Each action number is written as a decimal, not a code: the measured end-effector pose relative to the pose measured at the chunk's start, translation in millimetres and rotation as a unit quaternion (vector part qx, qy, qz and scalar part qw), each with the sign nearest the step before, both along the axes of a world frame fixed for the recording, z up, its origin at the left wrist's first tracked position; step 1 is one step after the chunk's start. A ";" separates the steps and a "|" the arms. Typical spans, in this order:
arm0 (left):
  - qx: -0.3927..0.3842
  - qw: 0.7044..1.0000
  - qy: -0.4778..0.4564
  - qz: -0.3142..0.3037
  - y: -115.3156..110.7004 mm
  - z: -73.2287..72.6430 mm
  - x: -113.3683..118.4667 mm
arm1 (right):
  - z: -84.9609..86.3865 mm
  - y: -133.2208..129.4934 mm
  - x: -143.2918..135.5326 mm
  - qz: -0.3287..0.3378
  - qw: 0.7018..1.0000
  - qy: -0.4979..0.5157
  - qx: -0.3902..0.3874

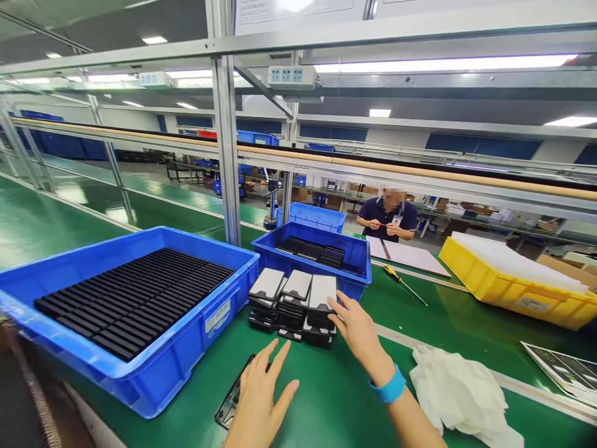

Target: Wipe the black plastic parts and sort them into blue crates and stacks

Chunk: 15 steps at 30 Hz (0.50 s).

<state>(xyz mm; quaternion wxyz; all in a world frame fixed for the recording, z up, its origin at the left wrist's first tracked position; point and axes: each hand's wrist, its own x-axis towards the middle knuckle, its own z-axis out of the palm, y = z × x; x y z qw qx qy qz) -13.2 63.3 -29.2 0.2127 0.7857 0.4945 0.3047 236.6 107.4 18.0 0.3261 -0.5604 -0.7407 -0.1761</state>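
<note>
Three stacks of flat black cases with pale tops stand side by side on the green workbench: a left stack (pixel 267 286), a middle stack (pixel 297 286) and a right stack (pixel 321 292). My right hand (pixel 357 326), with a blue wristband (pixel 389 386), is at the right stack, fingers apart along its right side. Whether the fingertips press on it I cannot tell. My left hand (pixel 261 395) is open in front of the stacks, fingers spread. Partly hidden beneath it, a thin dark frame-like part (pixel 227 404) lies on the bench.
At left, a blue bin (pixel 163 361) holds rows of black flat pieces. Another blue bin (pixel 359 274) stands behind the stacks. To the right are a screwdriver (pixel 403 284), white cloth (pixel 459 392) and yellow bin (pixel 494 289). A co-worker (pixel 373 211) sits across the bench.
</note>
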 end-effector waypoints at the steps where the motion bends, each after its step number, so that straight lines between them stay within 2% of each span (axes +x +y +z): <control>1: -0.020 0.999 -0.035 -0.006 -0.6 4.3 -0.9 | -2.3 3.0 0.6 0.008 1.000 0.003 0.007; 4: -0.096 0.978 -0.185 -0.034 1.5 17.9 2.1 | -7.4 5.0 6.9 0.023 0.999 0.027 0.037; 5: -0.139 0.957 -0.252 -0.047 3.9 22.4 5.9 | -8.3 4.5 9.2 0.024 0.998 0.036 0.049; 8: -0.274 0.867 -0.409 -0.082 14.6 34.0 25.5 | -8.3 2.5 13.8 0.015 0.994 0.062 0.084; 10: -0.322 0.823 -0.458 -0.092 22.4 39.8 41.3 | -7.0 1.5 15.0 0.006 0.991 0.079 0.108; 15: -0.382 0.731 -0.553 -0.113 36.1 48.8 70.8 | -6.1 -1.2 13.9 0.000 0.982 0.111 0.151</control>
